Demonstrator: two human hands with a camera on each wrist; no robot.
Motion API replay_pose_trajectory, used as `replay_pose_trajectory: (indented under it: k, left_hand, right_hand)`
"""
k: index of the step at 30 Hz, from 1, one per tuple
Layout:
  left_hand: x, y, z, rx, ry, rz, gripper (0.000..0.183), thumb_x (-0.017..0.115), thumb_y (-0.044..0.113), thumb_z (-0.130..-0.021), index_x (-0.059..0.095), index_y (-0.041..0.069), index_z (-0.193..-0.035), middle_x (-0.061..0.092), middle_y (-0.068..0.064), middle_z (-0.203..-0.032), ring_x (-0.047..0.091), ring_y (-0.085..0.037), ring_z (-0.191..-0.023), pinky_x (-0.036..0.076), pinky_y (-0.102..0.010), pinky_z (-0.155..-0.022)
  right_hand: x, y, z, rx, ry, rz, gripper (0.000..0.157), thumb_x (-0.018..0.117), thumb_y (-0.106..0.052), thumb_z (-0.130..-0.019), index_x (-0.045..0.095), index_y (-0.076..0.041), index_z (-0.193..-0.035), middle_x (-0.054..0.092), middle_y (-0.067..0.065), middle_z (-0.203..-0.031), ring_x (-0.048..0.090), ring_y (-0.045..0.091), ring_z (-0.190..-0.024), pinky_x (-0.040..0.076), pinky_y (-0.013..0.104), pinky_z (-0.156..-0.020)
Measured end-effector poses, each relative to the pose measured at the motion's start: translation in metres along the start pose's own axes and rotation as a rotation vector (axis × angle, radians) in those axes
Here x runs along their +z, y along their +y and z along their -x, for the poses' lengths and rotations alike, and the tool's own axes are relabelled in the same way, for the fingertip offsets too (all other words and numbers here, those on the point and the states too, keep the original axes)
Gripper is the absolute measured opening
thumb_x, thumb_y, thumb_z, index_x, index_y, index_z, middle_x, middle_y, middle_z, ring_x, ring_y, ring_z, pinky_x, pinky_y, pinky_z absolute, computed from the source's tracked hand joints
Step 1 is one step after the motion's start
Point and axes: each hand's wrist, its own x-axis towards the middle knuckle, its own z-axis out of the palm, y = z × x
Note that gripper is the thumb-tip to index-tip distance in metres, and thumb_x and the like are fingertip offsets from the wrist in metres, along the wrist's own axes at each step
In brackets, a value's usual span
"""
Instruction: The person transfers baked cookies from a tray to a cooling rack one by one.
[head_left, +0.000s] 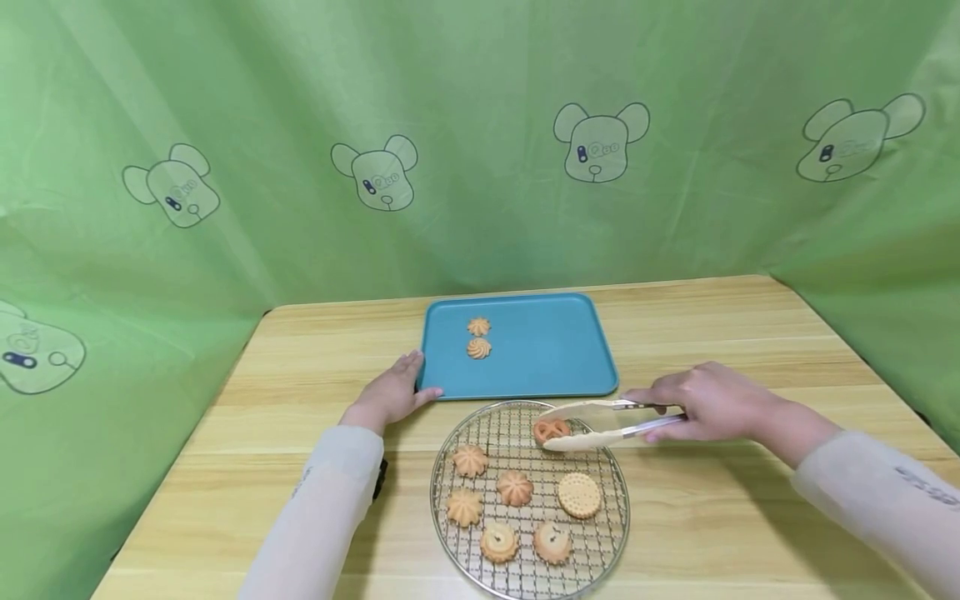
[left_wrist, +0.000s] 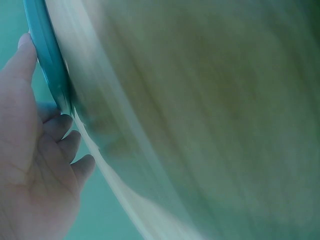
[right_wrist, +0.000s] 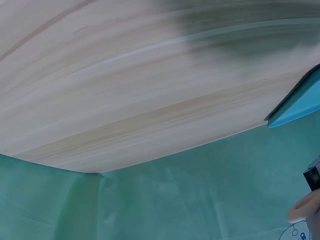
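My right hand (head_left: 708,404) grips a pair of tongs (head_left: 637,429) with metal handles and cream tips. The tips stand apart on either side of a pretzel-shaped cookie (head_left: 551,430) near the far rim of a round wire rack (head_left: 525,525). My left hand (head_left: 393,390) rests at the near left corner of a blue tray (head_left: 540,350), thumb along its near edge and fingers at its left side. On the tray lie a flower-shaped cookie (head_left: 479,326) and a swirled cookie (head_left: 478,348). In the right wrist view only a bit of the right hand (right_wrist: 310,210) shows.
More cookies lie on the rack: several flower-shaped ones (head_left: 514,488), a round dotted one (head_left: 579,496) and two with pale centres (head_left: 499,542). The wooden table (head_left: 315,367) carries rack and tray. Behind it hangs a green curtain (head_left: 480,233) with bear drawings.
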Motion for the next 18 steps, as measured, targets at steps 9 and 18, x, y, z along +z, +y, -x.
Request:
replay_pose_trajectory:
  k: [9,18]
  left_hand:
    - [0.0012,-0.0005,-0.0012,-0.007,-0.003,-0.007,0.085,0.048,0.054,-0.094,0.015,0.002,-0.151,0.012,-0.012,-0.157,0.012,-0.029,-0.143,0.016,-0.042,-0.115]
    - [-0.0003,0.0013,0.0006,-0.007,-0.006,-0.005,0.085,0.048,0.054,-0.094,0.015,0.001,-0.151,0.012,-0.012,-0.157,0.012,-0.030,-0.143,0.015,-0.042,-0.115]
  right_hand:
    - [-0.0025,0.0024,0.0078,-0.039,0.019,0.002,0.054,0.074,-0.048,-0.078,0.066,-0.015,-0.122,0.067,-0.010,-0.084,0.038,-0.011,-0.054,0.044,0.019,-0.048]
    - [-0.0015,0.0057,0.0105,-0.089,0.040,0.012,0.055,0.074,-0.050,-0.077,0.067,-0.015,-0.120,0.070,-0.004,-0.090,0.045,-0.010,-0.057,0.048,0.020,-0.051]
